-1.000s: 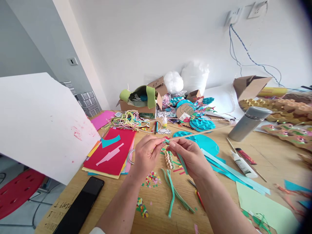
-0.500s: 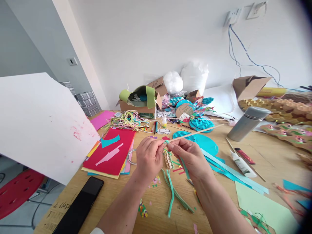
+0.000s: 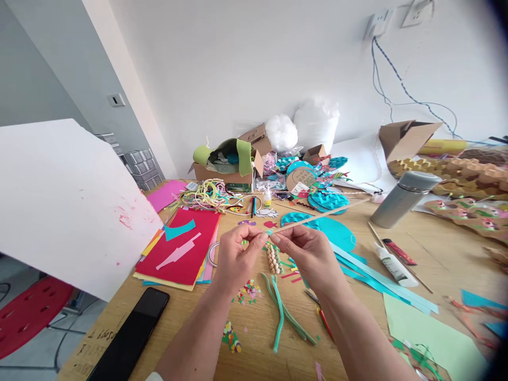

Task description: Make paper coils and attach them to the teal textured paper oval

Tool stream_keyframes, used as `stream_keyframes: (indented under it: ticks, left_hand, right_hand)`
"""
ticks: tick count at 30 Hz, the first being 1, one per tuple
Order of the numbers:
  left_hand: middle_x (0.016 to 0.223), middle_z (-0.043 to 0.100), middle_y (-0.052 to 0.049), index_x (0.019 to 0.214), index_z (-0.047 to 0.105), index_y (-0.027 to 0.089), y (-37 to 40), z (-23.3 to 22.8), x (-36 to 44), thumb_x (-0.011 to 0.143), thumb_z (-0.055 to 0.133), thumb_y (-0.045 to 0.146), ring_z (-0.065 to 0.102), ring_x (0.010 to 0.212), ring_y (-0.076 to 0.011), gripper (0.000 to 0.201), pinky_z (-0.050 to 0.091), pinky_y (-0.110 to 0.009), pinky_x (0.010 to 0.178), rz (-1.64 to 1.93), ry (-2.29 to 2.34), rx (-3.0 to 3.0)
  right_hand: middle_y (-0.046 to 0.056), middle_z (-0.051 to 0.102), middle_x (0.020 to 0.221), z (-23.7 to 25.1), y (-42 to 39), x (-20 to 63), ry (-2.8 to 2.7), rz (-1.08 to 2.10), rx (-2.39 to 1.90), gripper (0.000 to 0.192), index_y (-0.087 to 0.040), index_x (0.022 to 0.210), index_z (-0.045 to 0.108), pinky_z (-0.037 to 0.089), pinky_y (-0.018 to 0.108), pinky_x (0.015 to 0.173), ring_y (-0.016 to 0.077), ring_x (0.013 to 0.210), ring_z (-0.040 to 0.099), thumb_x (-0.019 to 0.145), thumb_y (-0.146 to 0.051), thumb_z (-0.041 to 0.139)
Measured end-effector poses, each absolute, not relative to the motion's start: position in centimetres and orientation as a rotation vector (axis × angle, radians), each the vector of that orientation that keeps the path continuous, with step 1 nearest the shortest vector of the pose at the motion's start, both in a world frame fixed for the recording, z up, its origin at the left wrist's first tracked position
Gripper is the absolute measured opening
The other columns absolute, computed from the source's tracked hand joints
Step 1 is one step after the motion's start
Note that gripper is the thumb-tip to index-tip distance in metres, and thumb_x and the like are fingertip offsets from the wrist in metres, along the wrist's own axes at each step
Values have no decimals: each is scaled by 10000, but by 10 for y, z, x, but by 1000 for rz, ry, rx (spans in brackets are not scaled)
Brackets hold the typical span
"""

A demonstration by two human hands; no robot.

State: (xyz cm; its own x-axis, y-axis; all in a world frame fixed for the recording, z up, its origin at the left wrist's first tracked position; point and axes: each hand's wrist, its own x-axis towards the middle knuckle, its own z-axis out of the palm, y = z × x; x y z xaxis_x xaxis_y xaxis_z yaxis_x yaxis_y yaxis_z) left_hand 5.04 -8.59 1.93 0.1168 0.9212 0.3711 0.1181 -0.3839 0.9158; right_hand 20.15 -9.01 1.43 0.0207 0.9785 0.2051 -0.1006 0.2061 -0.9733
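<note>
Both hands meet over the middle of the table at the end of a thin wooden stick (image 3: 329, 213), which points up to the right. Around that end sits a light green pipe cleaner (image 3: 269, 232). My left hand (image 3: 238, 256) pinches it at the tip. My right hand (image 3: 307, 251) grips the stick just beside, with part of the pipe cleaner hidden under its fingers. Below the hands lie several loose green pipe cleaners (image 3: 279, 315). Just under the fingertips is a braided beige-and-green piece (image 3: 273, 258).
Left are stacked coloured papers (image 3: 178, 248) and a black phone (image 3: 130, 333). Right stand a grey thermos (image 3: 405, 200) and, lying down, a glue bottle (image 3: 397, 267). Blue paper strips (image 3: 381, 280) lie near my right forearm. Craft boxes (image 3: 222, 172) line the wall.
My left hand has turned and its fingers have shifted slightly at the stick's end. The pipe cleaner tail under my right hand shows less now. The stick stays at about the same slant.
</note>
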Motion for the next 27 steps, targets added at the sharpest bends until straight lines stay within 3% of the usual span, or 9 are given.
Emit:
stream_keyframes:
  ticks: [8,12,19,27]
  left_hand:
    - [568,551,6,619,639,156,-83,22,47,766,696,363,453,555,-104,260,359,-237,561,1232,932,1428]
    - [580,567,-2,659,666,148,-78,21,46,749,711,365,493,568,-106,239,408,-231,574,1149,827,1362]
    - [963,708,-73,1114,683,222,-77,9,51,825,685,274,645,870,-187,293,518,-316,803,1452,991,1992]
    - [863,719,-71,1044,708,226,-77,3,52,915,532,170,663,830,-197,225,537,-334,779,1545,1082,2504]
  right_hand:
    - [46,708,674,15,-91,200,-1210,1138,-930,274,-186,716,745,483,278,577,163,638,614,625,-428,834]
    - [30,683,646,15,-89,201,-1179,1151,-954,277,-177,681,727,433,253,541,132,589,563,607,-417,844]
    - [-10,576,542,14,-85,205,-1124,1156,-988,327,-163,634,680,320,242,476,87,483,411,616,-456,825]
    - [8,613,606,11,-84,207,-1156,1189,-973,341,-166,656,686,354,243,503,102,535,452,612,-473,829]
